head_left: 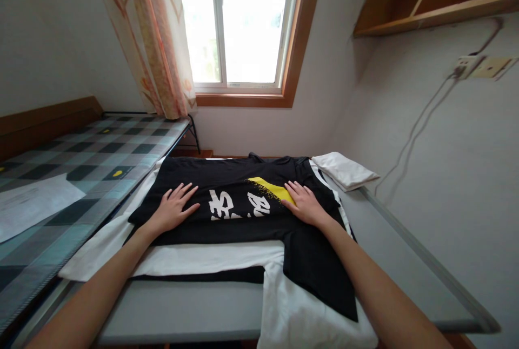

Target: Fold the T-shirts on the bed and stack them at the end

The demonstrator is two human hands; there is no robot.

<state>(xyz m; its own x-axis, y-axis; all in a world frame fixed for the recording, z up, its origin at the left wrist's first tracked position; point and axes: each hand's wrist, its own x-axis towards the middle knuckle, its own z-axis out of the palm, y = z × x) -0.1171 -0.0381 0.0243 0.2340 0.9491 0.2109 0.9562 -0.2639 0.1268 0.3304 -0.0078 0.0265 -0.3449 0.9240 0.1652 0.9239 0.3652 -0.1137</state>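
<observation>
A black T-shirt [239, 230] with white lettering and a yellow patch lies on top of a white shirt [219, 257], sideways across a grey table [182, 311]. More black cloth shows under the white one. Flat on the black T-shirt's left part rests my left hand [174, 208], fingers spread. My right hand [306, 203] lies open over the yellow patch, near the collar end. The far side of the T-shirt is bunched or folded over. One black sleeve and one white sleeve reach toward me at the right front.
A bed with a checked mattress [133, 146] adjoins on the left, a sheet of paper [38, 203] on it. Folded white cloth [344, 170] sits at the table's back right. A cable [409, 133] hangs along the right wall from a socket [466, 65], below a wooden shelf [438, 14].
</observation>
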